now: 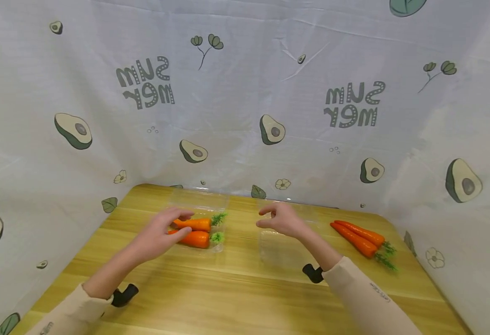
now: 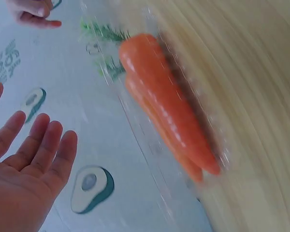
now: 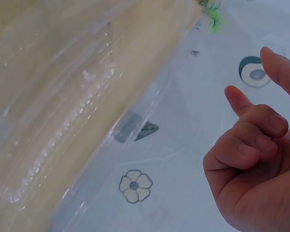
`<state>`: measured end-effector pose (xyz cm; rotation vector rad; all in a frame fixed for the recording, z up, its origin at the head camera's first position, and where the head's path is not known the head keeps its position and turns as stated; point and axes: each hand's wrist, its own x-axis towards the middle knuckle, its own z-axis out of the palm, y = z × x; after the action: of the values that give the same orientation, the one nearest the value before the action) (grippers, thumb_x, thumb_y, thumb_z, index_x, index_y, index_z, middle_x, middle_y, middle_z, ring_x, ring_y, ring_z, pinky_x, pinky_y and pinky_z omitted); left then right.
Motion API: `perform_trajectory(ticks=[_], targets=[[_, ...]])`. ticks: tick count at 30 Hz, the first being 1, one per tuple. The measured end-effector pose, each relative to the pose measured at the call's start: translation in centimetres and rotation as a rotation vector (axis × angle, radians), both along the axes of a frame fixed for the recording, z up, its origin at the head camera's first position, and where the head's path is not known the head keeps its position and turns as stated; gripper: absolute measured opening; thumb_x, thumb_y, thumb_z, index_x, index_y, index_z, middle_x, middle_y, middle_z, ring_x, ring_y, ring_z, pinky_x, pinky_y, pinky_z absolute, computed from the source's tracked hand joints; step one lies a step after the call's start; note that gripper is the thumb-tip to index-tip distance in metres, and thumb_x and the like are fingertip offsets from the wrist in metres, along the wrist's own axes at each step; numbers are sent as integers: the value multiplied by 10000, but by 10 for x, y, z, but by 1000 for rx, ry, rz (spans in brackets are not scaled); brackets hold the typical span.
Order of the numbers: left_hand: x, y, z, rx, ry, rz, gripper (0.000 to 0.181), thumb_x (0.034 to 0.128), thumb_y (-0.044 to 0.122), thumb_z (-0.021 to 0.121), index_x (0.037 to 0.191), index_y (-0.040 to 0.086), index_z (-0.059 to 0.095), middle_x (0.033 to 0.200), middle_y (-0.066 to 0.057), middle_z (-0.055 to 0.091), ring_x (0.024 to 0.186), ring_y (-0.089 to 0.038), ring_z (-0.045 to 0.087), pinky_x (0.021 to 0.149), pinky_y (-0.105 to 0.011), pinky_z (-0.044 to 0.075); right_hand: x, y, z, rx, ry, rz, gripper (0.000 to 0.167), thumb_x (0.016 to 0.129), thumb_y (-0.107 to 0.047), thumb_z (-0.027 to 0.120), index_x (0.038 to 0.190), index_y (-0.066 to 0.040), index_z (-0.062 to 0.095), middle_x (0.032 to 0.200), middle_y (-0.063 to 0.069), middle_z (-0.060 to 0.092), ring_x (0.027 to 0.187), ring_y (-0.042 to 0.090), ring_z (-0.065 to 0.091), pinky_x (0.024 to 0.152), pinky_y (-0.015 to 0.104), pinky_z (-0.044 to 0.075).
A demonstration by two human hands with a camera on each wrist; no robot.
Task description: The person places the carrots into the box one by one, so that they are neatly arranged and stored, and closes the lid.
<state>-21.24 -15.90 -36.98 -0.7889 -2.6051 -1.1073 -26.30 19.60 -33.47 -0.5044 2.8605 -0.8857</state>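
Two sleeves point(image 1: 71, 311) nearest, we count four carrots point(image 1: 198, 239), two containers point(image 1: 280, 251); left hand point(image 1: 159, 235) spread, right hand point(image 1: 284, 219) loosely curled, both empty.

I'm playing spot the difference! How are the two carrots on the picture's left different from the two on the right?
The left pair lies in a clear box; the right pair lies straight on the table.
In the head view, the left pair's tops point right, while the right pair's slant down toward the person.
There, the left hand partly hides the left pair; nothing covers the right pair.
Both pairs are orange with green tops.
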Motion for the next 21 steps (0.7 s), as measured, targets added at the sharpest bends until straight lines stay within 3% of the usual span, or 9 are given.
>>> perform_trajectory(ticks=[5, 10, 21], targets=[[4, 20, 4, 42, -3, -69, 357, 971, 206, 688, 1322, 171, 631, 1265, 12, 651, 1133, -270, 646, 924, -467, 549, 0, 17, 2, 8, 12, -47, 409, 887, -326, 764, 1210, -77, 732, 599, -19, 399, 550, 139, 327, 528, 288, 302], [8, 38, 6, 66, -66, -138, 358, 992, 255, 658, 1341, 198, 608, 1223, 55, 637, 1114, -208, 640, 904, -384, 560, 1, 32, 2, 29, 26, -88, 420, 886, -350, 763, 1204, -77, 734, 687, 10, 449, 610, 158, 374, 555, 307, 320], [13, 69, -4, 63, -211, -201, 451, 992, 308, 651, 1419, 209, 544, 1262, 51, 606, 1161, -224, 589, 907, -361, 538, 5, 60, -5, -2, -1, -134, 473, 892, -342, 753, 1242, -29, 704, 604, -27, 358, 547, 142, 340, 515, 283, 296]])
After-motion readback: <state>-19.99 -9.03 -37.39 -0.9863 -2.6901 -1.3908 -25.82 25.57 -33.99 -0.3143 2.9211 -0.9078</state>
